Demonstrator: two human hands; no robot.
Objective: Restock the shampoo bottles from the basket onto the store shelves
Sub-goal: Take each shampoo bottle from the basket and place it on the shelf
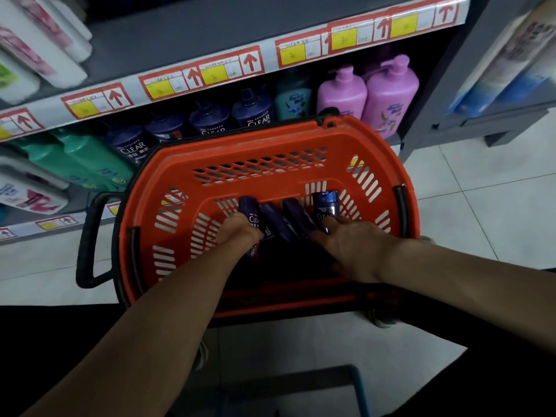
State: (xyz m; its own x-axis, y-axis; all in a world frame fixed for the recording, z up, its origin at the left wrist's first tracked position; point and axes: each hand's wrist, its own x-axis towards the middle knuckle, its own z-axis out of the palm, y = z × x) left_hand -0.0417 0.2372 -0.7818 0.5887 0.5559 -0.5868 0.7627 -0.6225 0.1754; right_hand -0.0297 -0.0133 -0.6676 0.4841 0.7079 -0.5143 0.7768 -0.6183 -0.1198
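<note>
An orange basket (270,164) stands on the floor before the shelves. Several dark purple CLEAR shampoo bottles lie in it. My left hand (237,233) grips the leftmost bottle (251,213). My right hand (355,245) holds the rightmost bottle (325,206), whose blue and silver label faces up. Two more bottles (285,219) lie between my hands. The shelf (210,73) above the basket has a bare grey stretch.
The low shelf holds a row of dark CLEAR bottles (207,118), green bottles (90,158) to the left and pink pump bottles (388,91) to the right. White bottles (39,52) sit on the upper shelf. A second shelf unit (493,85) stands at the right. The floor is white tile.
</note>
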